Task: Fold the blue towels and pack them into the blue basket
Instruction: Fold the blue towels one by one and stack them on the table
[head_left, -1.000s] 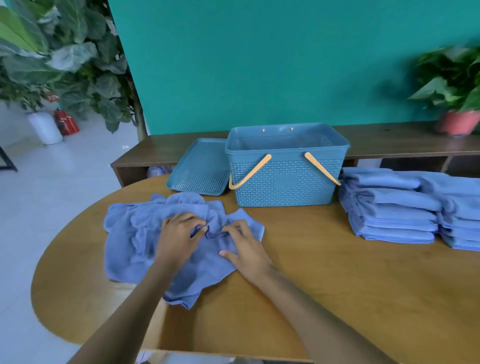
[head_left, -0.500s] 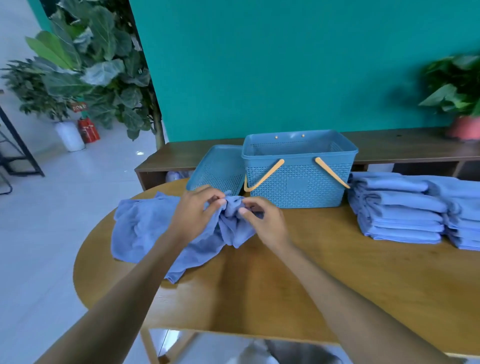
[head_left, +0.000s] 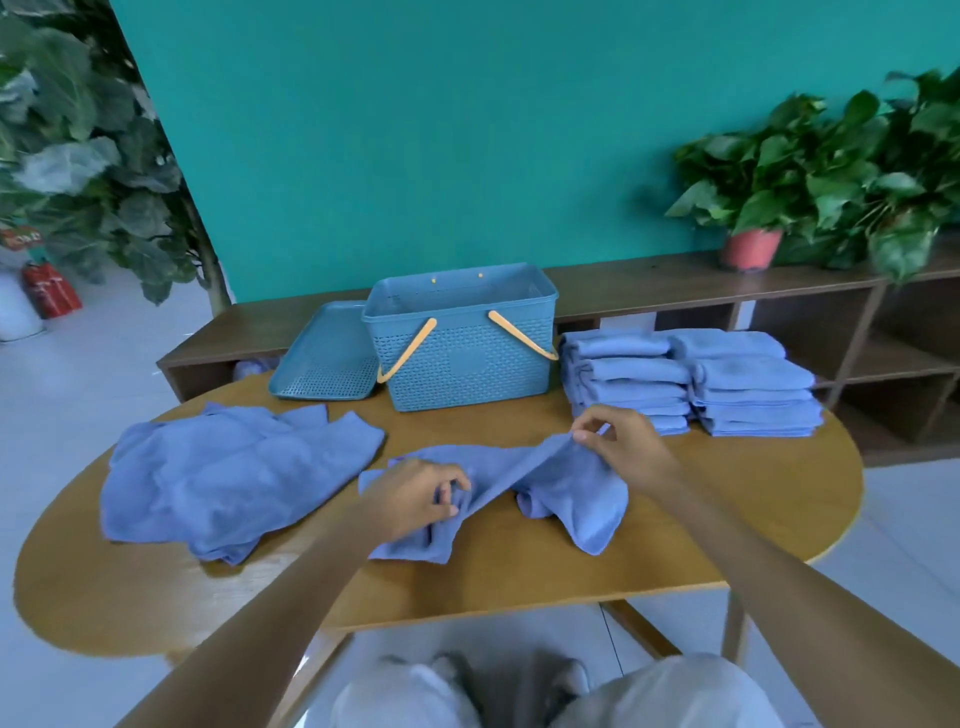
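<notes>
One blue towel (head_left: 566, 483) lies rumpled across the middle of the wooden table (head_left: 519, 577). My left hand (head_left: 413, 499) pinches its left part near the table top. My right hand (head_left: 621, 447) pinches an edge of the same towel and lifts it slightly. To the left lies a pile of unfolded blue towels (head_left: 228, 473). The blue basket (head_left: 462, 353) with orange handles stands open at the back of the table. Right of it are two stacks of folded blue towels (head_left: 691, 379).
The basket's blue lid (head_left: 324, 358) leans flat beside the basket on its left. A low wooden shelf (head_left: 779, 291) runs behind the table with a potted plant (head_left: 810, 176) on it. A large leafy plant (head_left: 78, 156) stands at the left.
Both hands have pulled one towel off the pile and carried it to the right, spreading it across the table's middle. My hands have moved apart. The view has shifted back and right.
</notes>
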